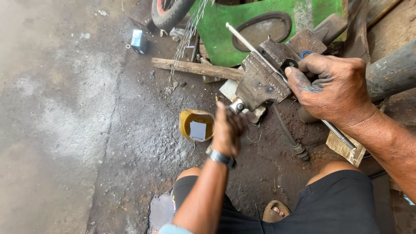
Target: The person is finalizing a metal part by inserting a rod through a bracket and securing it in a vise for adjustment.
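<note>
A rusty bench vise (264,78) stands in front of me on a low block. My left hand (227,130), with a watch on the wrist, is closed around the end of the vise's handle knob (237,105). My right hand (333,89), smeared with grease, rests on the top right of the vise near its jaws, fingers curled over something I cannot make out. A thin shiny metal rod (253,47) runs diagonally across the vise, and its lower end (340,135) shows below my right wrist.
A cut-open yellow container (197,125) with dark liquid sits on the oily ground left of the vise. A wooden batten (195,68), a bundle of spokes (188,34), a tyre (169,13), a green panel (225,39) and a small blue box (138,41) lie behind. My knees and a sandalled foot (275,211) are below.
</note>
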